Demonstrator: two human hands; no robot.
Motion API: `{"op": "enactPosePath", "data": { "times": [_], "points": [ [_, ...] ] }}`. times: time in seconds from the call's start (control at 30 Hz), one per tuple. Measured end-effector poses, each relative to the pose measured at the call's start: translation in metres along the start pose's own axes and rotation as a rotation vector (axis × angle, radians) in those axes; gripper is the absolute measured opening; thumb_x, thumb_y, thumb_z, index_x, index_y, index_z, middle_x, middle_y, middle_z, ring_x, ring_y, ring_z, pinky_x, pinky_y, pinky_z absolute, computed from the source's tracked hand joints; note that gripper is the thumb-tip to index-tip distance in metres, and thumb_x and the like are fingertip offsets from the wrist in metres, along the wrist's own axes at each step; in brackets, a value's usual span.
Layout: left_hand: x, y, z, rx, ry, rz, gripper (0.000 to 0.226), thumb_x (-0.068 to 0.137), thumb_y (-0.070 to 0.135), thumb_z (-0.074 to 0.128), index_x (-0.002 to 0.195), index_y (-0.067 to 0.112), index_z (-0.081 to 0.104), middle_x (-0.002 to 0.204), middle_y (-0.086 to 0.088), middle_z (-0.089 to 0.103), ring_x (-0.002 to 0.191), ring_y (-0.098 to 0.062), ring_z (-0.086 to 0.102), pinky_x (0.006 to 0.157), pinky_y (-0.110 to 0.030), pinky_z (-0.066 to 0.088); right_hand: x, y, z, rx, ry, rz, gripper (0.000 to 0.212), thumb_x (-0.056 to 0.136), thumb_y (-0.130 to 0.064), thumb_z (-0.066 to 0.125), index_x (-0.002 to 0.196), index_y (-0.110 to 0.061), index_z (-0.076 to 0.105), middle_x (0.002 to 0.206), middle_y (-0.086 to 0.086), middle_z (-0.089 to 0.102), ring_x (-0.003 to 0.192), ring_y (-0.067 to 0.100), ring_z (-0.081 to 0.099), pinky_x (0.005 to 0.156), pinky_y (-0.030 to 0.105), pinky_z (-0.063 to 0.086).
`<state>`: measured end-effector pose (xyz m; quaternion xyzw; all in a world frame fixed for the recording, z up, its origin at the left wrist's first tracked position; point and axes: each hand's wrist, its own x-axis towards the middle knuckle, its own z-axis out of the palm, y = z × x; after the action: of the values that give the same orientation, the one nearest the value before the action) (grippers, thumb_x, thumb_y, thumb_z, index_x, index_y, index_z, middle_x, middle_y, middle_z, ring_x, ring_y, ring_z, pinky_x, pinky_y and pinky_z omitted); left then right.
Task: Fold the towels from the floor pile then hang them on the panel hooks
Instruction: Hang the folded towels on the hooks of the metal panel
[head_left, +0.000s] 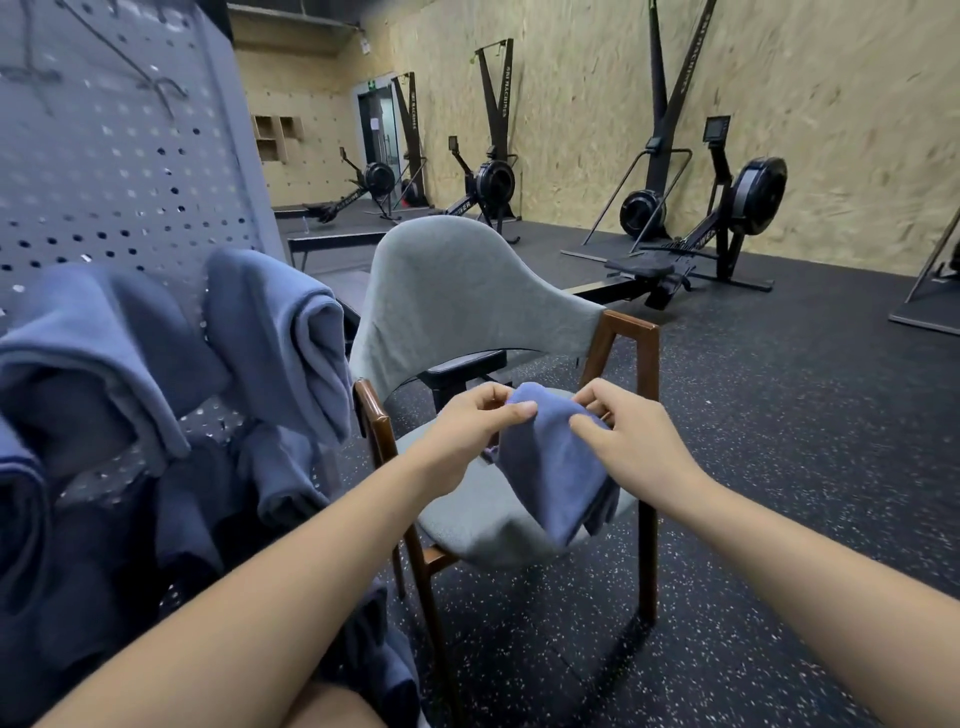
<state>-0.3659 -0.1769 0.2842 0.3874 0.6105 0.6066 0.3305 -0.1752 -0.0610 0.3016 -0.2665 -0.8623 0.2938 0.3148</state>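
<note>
Fingers (519, 410) of the left hand (470, 431) pinch the top edge of a small blue towel (550, 473). The right hand (631, 441) pinches the same edge just beside it. Both hands are closed on the cloth. The rest of it hangs down over the seat of the chair (467, 519). I think they hold it up high so the cloth falls straight and the corners can be matched. The fold looks partly done, because the towel is already narrow and thick.

Far left stands the grey panel (104, 171), full of little holes. Bent wire hooks (163, 93) stick out near its top, but they are blurry. Lower down a big towel (93, 353) hangs on the panel, and a second towel (291, 332) hangs just to its right. Each is draped over something so that it does not slip off. I think these two are done.

More dark cloth (384, 654) shows low down by the left arm. I cannot tell if it is the pile or more hanging towels.

The chair is grey with brown wood legs and stands close to the panel. That makes a handy spot to fold, with only a short reach to hang.

Far right, black rowers (727, 208) sit on the floor (779, 415) by the wall, well apart from the hands.
</note>
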Motion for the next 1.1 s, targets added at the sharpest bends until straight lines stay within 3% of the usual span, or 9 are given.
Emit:
{"op": "enactPosePath", "data": {
  "times": [0.13, 0.27, 0.33, 0.5, 0.67, 0.73, 0.83, 0.97, 1.1],
  "points": [
    [-0.016, 0.015, -0.01, -0.05, -0.039, -0.12, 0.032, 0.091, 0.035, 0.085, 0.109, 0.012, 0.072, 0.102, -0.011, 0.073, 0.093, -0.027, 0.061, 0.083, -0.041, 0.042, 0.0, -0.021, -0.013, 0.039, 0.004, -0.09, 0.013, 0.095, -0.019, 0.066, 0.091, -0.031, 0.068, 0.08, -0.01, 0.072, 0.074, 0.003, 0.061, 0.067, 0.016, 0.045],
    [-0.042, 0.021, -0.019, 0.014, -0.126, -0.219, 0.061, 0.086, 0.056, 0.083, 0.121, 0.007, 0.077, 0.119, -0.011, 0.078, 0.102, -0.025, 0.069, 0.092, -0.039, 0.049, -0.004, -0.044, -0.018, 0.035, 0.024, -0.177, 0.013, 0.095, -0.018, 0.067, 0.092, -0.031, 0.068, 0.08, -0.014, 0.07, 0.078, 0.004, 0.063, 0.068, 0.017, 0.044],
    [-0.057, 0.025, -0.022, 0.038, -0.123, -0.219, 0.068, 0.084, 0.06, 0.084, 0.128, 0.009, 0.073, 0.116, -0.008, 0.078, 0.097, -0.023, 0.068, 0.089, -0.038, 0.049, -0.008, -0.052, -0.019, 0.034, 0.012, -0.185, 0.014, 0.094, -0.018, 0.067, 0.09, -0.031, 0.068, 0.079, -0.012, 0.07, 0.077, 0.007, 0.064, 0.068, 0.018, 0.046],
    [-0.087, 0.035, -0.034, 0.133, -0.059, -0.163, 0.046, 0.085, 0.049, 0.088, 0.112, 0.017, 0.071, 0.087, 0.0, 0.061, 0.063, -0.011, 0.048, 0.061, -0.027, 0.035, -0.015, -0.07, -0.025, 0.04, 0.006, -0.187, 0.014, 0.095, -0.018, 0.067, 0.09, -0.031, 0.07, 0.079, -0.011, 0.072, 0.077, 0.007, 0.065, 0.072, 0.024, 0.05],
    [-0.108, 0.066, -0.047, 0.187, -0.038, -0.047, 0.025, 0.086, 0.043, 0.087, 0.094, 0.027, 0.069, 0.091, 0.006, 0.065, 0.086, -0.012, 0.054, 0.079, -0.035, 0.036, -0.024, -0.095, -0.035, 0.031, -0.024, -0.219, 0.014, 0.093, -0.018, 0.068, 0.089, -0.031, 0.071, 0.08, -0.012, 0.073, 0.08, 0.01, 0.068, 0.075, 0.025, 0.051],
    [-0.113, 0.082, -0.049, 0.039, -0.062, -0.016, 0.027, 0.088, 0.034, 0.087, 0.102, 0.019, 0.068, 0.1, -0.003, 0.069, 0.095, -0.02, 0.06, 0.087, -0.036, 0.043, -0.027, -0.108, -0.041, 0.019, -0.041, -0.242, 0.015, 0.093, -0.018, 0.068, 0.087, -0.031, 0.071, 0.078, -0.013, 0.073, 0.079, 0.009, 0.067, 0.074, 0.026, 0.051],
    [-0.119, 0.107, -0.055, -0.042, -0.066, -0.007, 0.032, 0.091, 0.03, 0.084, 0.11, 0.011, 0.068, 0.106, -0.015, 0.064, 0.1, -0.029, 0.054, 0.081, -0.032, 0.048, -0.027, -0.133, -0.053, -0.014, -0.061, -0.278, 0.014, 0.092, -0.018, 0.068, 0.087, -0.031, 0.071, 0.079, -0.012, 0.073, 0.078, 0.009, 0.066, 0.076, 0.033, 0.054],
    [-0.126, 0.148, -0.069, -0.061, -0.043, 0.05, 0.04, 0.095, 0.025, 0.08, 0.125, 0.001, 0.072, 0.127, -0.028, 0.072, 0.112, -0.034, 0.067, 0.109, -0.053, 0.05, -0.016, -0.174, -0.066, -0.028, -0.07, -0.332, 0.012, 0.092, -0.018, 0.069, 0.089, -0.03, 0.072, 0.081, -0.009, 0.074, 0.079, 0.015, 0.068, 0.078, 0.042, 0.057],
    [-0.135, 0.21, -0.094, 0.008, 0.101, 0.164, 0.017, 0.097, 0.01, 0.076, 0.113, 0.003, 0.076, 0.109, -0.02, 0.079, 0.097, -0.026, 0.074, 0.093, -0.038, 0.059, 0.005, -0.224, -0.074, 0.008, -0.045, -0.406, 0.007, 0.094, -0.019, 0.071, 0.093, -0.025, 0.075, 0.085, -0.006, 0.076, 0.082, 0.018, 0.07, 0.079, 0.037, 0.056]
  ]
}}
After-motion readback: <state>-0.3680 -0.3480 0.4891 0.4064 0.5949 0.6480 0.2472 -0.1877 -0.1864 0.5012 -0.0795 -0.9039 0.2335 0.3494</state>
